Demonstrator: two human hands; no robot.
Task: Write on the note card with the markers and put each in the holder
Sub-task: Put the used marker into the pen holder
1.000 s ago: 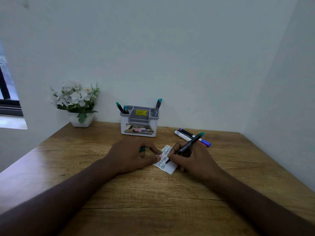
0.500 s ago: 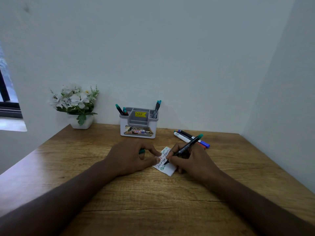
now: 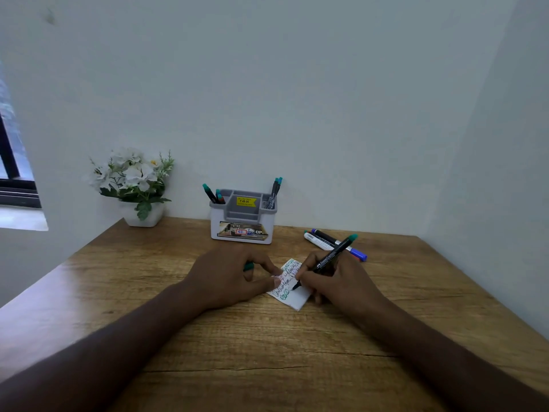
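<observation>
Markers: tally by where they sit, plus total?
Marker in right hand: 1
Markers in holder: 5 (left compartment 3, right compartment 2)
Markers loose on table: 2 clear, possibly a third hidden behind
Total: 8 sure
Teal cap in left hand: 1, not counted

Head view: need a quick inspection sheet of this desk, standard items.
Surface: wooden desk, bare grain in front.
Job's things: note card part-filled with writing; green-capped marker tip on card; holder with markers at both ends; loose markers lying right of holder.
Clutter: flower pot at back left.
Grippers: left hand pins card, holds green cap; right hand grips marker.
Cables: nothing seen.
Surroundings: plain walls; window frame at left.
</observation>
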